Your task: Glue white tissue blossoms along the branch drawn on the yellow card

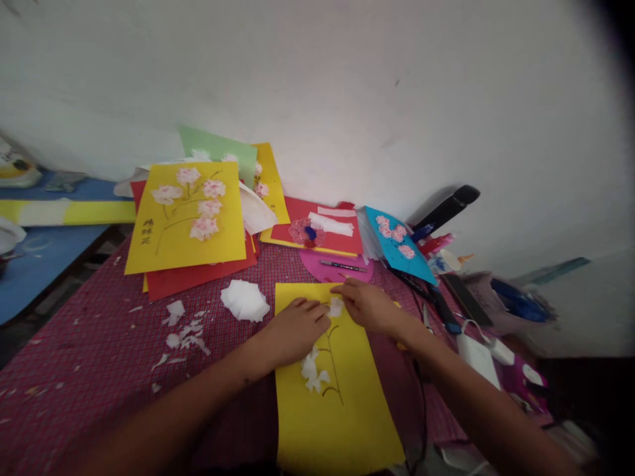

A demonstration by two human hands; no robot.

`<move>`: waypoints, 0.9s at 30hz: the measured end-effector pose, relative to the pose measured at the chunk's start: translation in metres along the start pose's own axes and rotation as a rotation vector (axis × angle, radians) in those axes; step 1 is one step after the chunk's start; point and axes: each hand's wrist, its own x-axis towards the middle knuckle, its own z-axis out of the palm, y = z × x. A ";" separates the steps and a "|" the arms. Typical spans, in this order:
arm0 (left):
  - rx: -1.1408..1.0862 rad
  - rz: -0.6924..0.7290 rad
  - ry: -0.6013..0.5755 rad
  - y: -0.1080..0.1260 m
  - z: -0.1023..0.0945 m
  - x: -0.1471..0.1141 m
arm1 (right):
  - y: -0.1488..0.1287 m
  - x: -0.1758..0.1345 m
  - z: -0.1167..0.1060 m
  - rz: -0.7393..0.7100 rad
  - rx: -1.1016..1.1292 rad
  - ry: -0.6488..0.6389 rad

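Observation:
A sheet of yellow paper (347,423) lies on the table in front of me, with a branch drawn in dark lines. White tissue-paper petals (313,371) sit left of the stem, and another white tissue piece (336,307) lies near the top between my hands. My left hand (300,330) rests flat on the sheet's left side, fingers stretched toward that upper piece. Against the upper right edge lies my right hand (370,305), its fingers extended beside the same piece. Nothing shows in either hand. Left of the sheet is a stack of white tissue paper (245,301).
White paper scraps (187,335) are scattered on the checked tablecloth (99,350). Behind stand a finished yellow flower picture (198,218) and a blue one (397,244). A pen (343,266) rests on a pink disc (317,264). Scissors (426,318) and a white box (477,358) are at right.

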 end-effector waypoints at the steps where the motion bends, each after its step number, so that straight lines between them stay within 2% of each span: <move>1: -0.004 0.001 0.000 0.000 0.000 0.000 | -0.002 -0.004 -0.001 0.016 0.023 0.035; 4: -0.029 -0.008 0.003 -0.003 0.001 0.000 | -0.015 -0.022 -0.001 0.007 0.104 0.084; 8: -0.101 -0.050 0.034 -0.007 0.003 0.001 | -0.047 -0.048 0.012 -0.057 0.180 -0.067; 13: -0.149 -0.076 0.051 -0.009 0.001 0.000 | -0.075 -0.053 0.032 -0.022 0.191 -0.128; 18: -0.150 -0.062 0.042 -0.009 -0.001 0.000 | -0.073 -0.044 0.039 -0.005 0.230 -0.137; 27: -0.174 -0.067 0.090 -0.010 -0.002 -0.001 | -0.052 -0.042 0.035 0.157 0.533 0.047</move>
